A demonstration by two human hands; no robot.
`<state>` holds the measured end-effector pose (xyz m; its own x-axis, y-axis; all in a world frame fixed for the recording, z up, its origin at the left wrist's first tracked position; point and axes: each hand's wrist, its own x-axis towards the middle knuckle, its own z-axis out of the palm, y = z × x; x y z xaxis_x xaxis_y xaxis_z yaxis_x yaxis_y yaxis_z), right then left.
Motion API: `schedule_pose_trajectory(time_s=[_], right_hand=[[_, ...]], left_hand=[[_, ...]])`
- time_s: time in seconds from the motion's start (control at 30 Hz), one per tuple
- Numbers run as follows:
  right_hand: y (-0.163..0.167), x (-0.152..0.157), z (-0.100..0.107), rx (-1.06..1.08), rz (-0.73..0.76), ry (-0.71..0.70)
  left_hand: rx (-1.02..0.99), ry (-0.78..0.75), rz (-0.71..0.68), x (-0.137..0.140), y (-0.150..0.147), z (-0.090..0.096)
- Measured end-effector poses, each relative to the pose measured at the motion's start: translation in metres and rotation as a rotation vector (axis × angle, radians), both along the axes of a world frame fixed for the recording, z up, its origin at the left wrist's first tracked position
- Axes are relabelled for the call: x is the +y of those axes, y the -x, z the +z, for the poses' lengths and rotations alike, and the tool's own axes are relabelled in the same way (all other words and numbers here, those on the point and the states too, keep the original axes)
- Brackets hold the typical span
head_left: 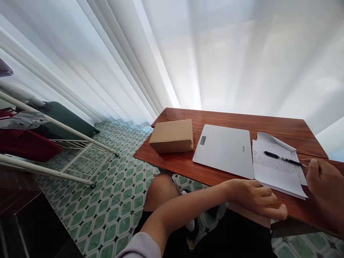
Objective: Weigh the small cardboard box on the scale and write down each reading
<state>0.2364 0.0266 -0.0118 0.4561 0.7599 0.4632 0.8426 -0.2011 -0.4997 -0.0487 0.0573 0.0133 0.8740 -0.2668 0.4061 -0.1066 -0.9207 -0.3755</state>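
Observation:
My right hand [324, 186] is at the right edge of the table, its thumb and forefinger closed at the end of a black pen [285, 158]. The pen stretches left over handwritten sheets of paper [276, 177], one of which has a curled top edge. In front of the table's near edge, my left hand [258, 199] hangs just below the papers and a flat white digital scale [225, 148]. Its fingers are loosely bent and apart, with nothing seen in them. A closed brown cardboard box [172, 135] sits left of the scale.
The reddish-brown wooden table [172, 166] stands before white curtains [228, 53]. On the left is a white metal rack [88, 157] on casters, with cloth items and a dark green suitcase [64, 118] beside it. Green patterned tiles [107, 215] cover the floor.

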Motion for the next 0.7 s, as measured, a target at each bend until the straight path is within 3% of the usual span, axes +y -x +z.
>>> schedule_pose_trajectory(time_s=[0.2, 0.33, 0.5, 0.6, 0.7], right_hand=[[0.089, 0.035, 0.047, 0.121, 0.162, -0.067], [0.172, 0.073, 0.067, 0.292, 0.394, -0.131], [0.265, 0.111, 0.062, 0.456, 0.671, -0.049], [0.306, 0.129, 0.053, 0.561, 0.726, 0.07], [0.332, 0.143, 0.049, 0.651, 0.722, 0.177]], left_hand=[[-0.524, -0.066, 0.245, 0.043, 0.095, 0.046], [-0.755, 0.132, 0.526, 0.066, 0.161, 0.067], [-1.09, 0.213, 1.037, 0.083, 0.223, 0.06], [-1.184, 0.393, 1.294, 0.094, 0.247, 0.046], [-1.222, 0.628, 1.421, 0.104, 0.265, 0.034]])
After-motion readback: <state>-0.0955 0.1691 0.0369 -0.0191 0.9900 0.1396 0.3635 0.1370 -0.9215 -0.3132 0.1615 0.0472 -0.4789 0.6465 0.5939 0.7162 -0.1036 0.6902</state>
